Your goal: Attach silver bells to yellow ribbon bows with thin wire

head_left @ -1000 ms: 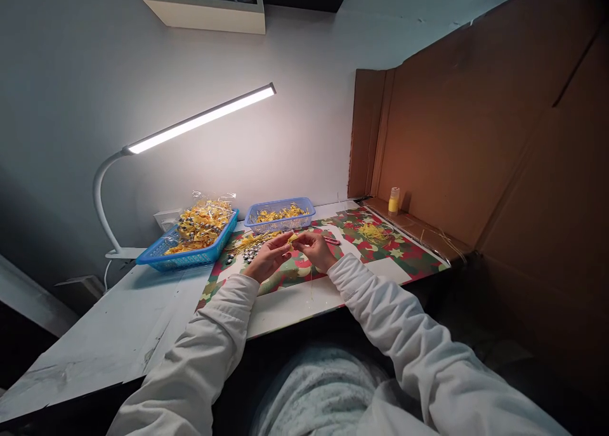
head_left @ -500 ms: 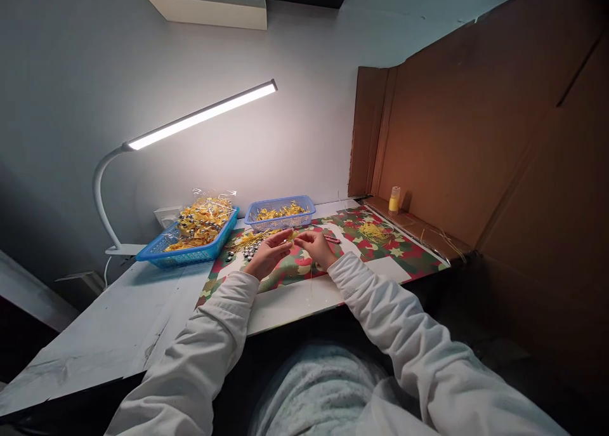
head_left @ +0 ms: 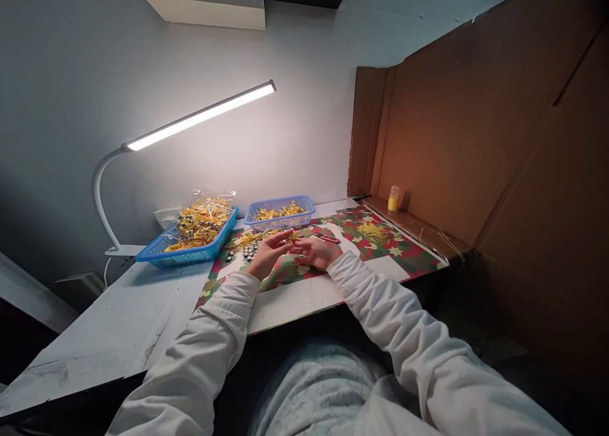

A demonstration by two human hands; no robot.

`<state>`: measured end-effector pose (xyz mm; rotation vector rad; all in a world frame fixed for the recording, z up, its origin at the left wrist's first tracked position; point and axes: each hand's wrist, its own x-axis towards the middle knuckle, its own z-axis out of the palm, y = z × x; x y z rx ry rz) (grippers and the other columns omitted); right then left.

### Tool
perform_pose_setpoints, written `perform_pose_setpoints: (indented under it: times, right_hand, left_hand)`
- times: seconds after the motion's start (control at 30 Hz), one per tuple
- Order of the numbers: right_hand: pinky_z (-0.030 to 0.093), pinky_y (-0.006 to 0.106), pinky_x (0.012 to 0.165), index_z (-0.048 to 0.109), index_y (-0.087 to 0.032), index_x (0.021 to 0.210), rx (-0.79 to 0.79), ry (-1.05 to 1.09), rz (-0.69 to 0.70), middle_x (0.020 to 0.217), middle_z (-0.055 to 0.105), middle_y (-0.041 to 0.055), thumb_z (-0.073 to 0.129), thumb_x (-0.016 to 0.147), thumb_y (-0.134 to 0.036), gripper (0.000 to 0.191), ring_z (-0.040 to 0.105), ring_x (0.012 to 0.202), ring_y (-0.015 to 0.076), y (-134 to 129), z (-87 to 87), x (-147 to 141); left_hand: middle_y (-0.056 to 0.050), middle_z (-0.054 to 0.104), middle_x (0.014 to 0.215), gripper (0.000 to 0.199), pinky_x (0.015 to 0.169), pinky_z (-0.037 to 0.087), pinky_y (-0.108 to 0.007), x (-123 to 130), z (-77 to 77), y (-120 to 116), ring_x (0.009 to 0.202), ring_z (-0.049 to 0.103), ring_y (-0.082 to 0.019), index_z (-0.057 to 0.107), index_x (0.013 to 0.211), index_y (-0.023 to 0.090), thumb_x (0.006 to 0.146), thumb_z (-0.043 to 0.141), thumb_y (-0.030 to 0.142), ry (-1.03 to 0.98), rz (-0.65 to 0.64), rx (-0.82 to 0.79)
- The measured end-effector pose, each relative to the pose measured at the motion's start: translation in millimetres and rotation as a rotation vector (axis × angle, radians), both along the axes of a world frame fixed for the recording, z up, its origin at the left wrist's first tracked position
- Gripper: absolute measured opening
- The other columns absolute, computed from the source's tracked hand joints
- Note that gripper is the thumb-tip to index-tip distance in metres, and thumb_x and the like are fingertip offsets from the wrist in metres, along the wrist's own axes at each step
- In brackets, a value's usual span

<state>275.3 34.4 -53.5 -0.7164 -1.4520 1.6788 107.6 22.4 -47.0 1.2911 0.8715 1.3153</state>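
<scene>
Between the fingertips of my left hand (head_left: 270, 253) a small shiny yellow ribbon-like piece (head_left: 294, 236) is pinched. My right hand (head_left: 320, 252) is close beside it, its fingers curled toward the left fingertips; whatever they grip is too small to make out. A thin yellow thread (head_left: 311, 285) hangs below the right hand. Just behind that hand lies a red-handled cutter (head_left: 327, 238). Several round silvery pieces (head_left: 248, 253) and a bundle of yellow strands (head_left: 252, 238) lie left of my left hand, on the camouflage-patterned sheet (head_left: 345, 219).
At the left, a blue basket (head_left: 190, 258) holds bagged yellow pieces; a second basket (head_left: 280, 221) stands behind my hands. Yellow thread scraps (head_left: 373, 231) lie right. A small yellow bottle (head_left: 393, 200) stands by the cardboard wall (head_left: 451, 125). A lit lamp (head_left: 204, 115) reaches over from the left.
My right hand has turned, and its fingers have shifted slightly down below the left fingertips. More of the red-handled cutter shows behind it. My left hand keeps its pinch.
</scene>
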Motion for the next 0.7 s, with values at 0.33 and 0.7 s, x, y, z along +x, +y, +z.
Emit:
perform_pose_setpoints:
  times: [0.33, 0.7]
  right_hand:
    - [0.046, 0.033, 0.084, 0.070, -0.021, 0.074, 0.778, -0.166, -0.610, 0.088, 0.059, 0.0038, 0.069, 0.076, -0.028, 0.008, 0.058, 0.089, 0.0184, -3.7, -3.5, -7.1]
    - [0.039, 0.038, 0.090, 0.060, -0.019, 0.078, 0.947, -0.444, -0.613, 0.096, 0.057, 0.0080, 0.054, 0.085, -0.018, 0.010, 0.049, 0.097, 0.0227, -4.2, -5.1, -12.0]
  left_hand:
    - [-0.012, 0.072, 0.111, 0.055, 0.084, 0.051, -0.035, -4.5, -4.6, 4.7, 0.096, 0.066, -0.025, 0.075, 0.104, 0.019, 0.053, 0.089, 0.033, 0.090, -0.031, 0.026]
    - [-0.014, 0.072, 0.113, 0.063, 0.087, 0.051, -0.037, -5.2, -6.7, 6.8, 0.098, 0.066, -0.026, 0.071, 0.114, 0.015, 0.057, 0.085, 0.038, 0.181, -0.158, 0.037]
